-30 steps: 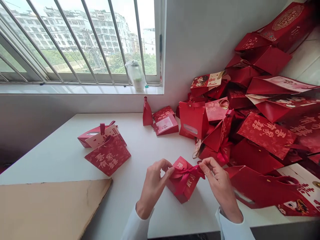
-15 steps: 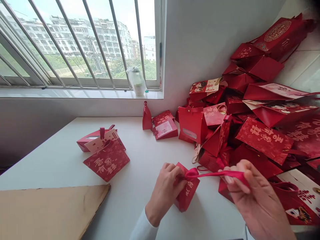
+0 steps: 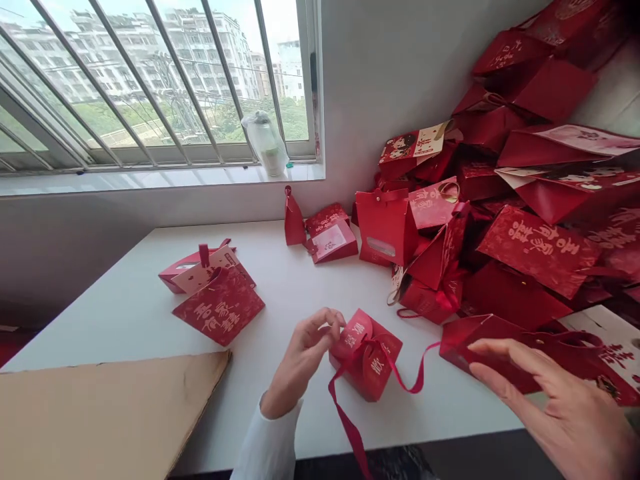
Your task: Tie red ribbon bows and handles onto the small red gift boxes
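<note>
A small red gift box (image 3: 377, 383) sits on the white table (image 3: 310, 427) near the front edge. A red ribbon (image 3: 349, 427) is knotted on its top; one tail hangs over the table edge and the other trails right. Just left of the box is my left hand (image 3: 307, 357), its fingers curved and apart beside the box's upper left corner, holding nothing. Over to the right, my right hand (image 3: 560, 400) is spread with nothing in it, in front of red boxes by the pile.
A large heap of red gift boxes (image 3: 537, 250) fills the right side against the wall. More boxes (image 3: 220, 305) stand at the left, and others (image 3: 333, 237) at the back. A cardboard sheet (image 3: 100, 413) lies front left. A bagged cup (image 3: 270, 147) stands on the windowsill.
Both hands have let go of the ribbon, which now hangs loose in two tails. My right hand moved right, my left hand slightly left, and the view shifted.
</note>
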The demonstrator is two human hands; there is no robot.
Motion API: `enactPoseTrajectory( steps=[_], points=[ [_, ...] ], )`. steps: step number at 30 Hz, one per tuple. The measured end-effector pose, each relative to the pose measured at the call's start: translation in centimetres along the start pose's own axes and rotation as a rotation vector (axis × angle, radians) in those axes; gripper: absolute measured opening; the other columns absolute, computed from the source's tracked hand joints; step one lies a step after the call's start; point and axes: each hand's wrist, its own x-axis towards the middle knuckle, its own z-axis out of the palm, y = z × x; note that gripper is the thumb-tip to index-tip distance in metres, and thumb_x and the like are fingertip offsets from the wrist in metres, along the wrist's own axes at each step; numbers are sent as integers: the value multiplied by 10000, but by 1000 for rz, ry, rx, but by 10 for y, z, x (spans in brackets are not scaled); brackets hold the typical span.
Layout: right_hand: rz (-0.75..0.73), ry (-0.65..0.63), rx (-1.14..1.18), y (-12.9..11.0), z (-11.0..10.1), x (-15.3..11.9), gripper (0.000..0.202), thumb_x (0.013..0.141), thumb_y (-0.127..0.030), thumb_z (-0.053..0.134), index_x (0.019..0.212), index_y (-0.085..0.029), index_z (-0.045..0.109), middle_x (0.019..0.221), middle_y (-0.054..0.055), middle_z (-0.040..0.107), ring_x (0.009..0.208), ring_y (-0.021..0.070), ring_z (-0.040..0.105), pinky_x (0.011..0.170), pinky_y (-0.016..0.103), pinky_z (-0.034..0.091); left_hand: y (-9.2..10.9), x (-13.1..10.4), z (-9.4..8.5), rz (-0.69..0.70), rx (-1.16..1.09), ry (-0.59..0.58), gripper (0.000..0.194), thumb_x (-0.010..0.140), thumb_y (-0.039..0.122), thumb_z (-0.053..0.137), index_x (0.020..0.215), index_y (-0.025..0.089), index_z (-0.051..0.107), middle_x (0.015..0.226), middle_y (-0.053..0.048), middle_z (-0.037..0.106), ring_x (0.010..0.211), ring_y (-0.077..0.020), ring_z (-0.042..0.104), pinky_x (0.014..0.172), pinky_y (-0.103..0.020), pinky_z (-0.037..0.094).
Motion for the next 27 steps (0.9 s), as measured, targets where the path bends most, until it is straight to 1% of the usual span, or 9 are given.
enactPoseTrajectory(
  steps=[2,4,8,11,13,18,21,24,27],
  points=[
    [-93,-32,-104,-3,1,-2,303,823,-574,556,914,-300,648,912,1,675,802,204,619,620,307,450,2,0,-3,13,72,58,146,906,249,443,780,192,488,864,-7,526,827,-133,490,747,-245,404],
    [-122,-31,-100,-16,12,-4,252,892,-494,505,952,-278,621,957,6,658,916,198,596,744,306,459,5,-3,-3,21,237,56,139,926,260,424,826,203,503,845,2,537,822,-137,500,765,-258,404],
    [-88,-196,-39,-48,55,-5,193,892,-413,549,957,-236,586,919,25,648,881,209,579,753,326,457,13,-16,12,-7,578,-34,118,919,333,480,946,228,527,981,-19,579,897,-180,522,793,-305,416],
    [-51,-262,-121,-58,82,-2,126,844,-315,628,875,-207,572,848,41,640,814,235,575,725,358,454,17,-20,28,-48,816,10,146,920,348,477,937,216,538,979,-47,579,904,-219,520,770,-344,422],
    [-41,-283,-177,-60,90,0,89,843,-231,609,784,-204,549,818,46,633,800,242,576,716,364,450,18,-19,37,-69,956,23,152,936,313,439,890,206,536,930,-53,583,856,-225,521,726,-346,418],
    [75,-408,-50,-58,81,8,135,868,-146,495,749,-210,494,800,20,621,728,193,598,654,311,431,22,-14,42,-74,1114,-28,178,948,274,390,834,202,506,847,-44,585,779,-220,521,672,-341,393],
    [169,-474,161,-54,71,10,58,885,-244,494,831,-222,490,784,-12,618,692,165,603,644,287,428,24,-18,33,-72,1077,-84,147,933,282,436,819,200,477,857,-37,583,778,-211,519,671,-332,391],
    [281,-508,310,-49,67,10,168,894,-389,468,945,-231,491,780,-25,603,608,143,597,590,267,426,21,-21,22,-70,1011,-128,121,902,211,487,788,201,447,843,-15,574,762,-187,516,671,-310,390],
    [310,-486,330,-49,70,9,202,879,-382,471,1010,-229,496,795,-30,577,511,113,564,529,249,403,17,-23,16,-36,974,-133,139,870,126,499,770,203,441,803,12,567,747,-168,517,691,-303,389]
  ],
)
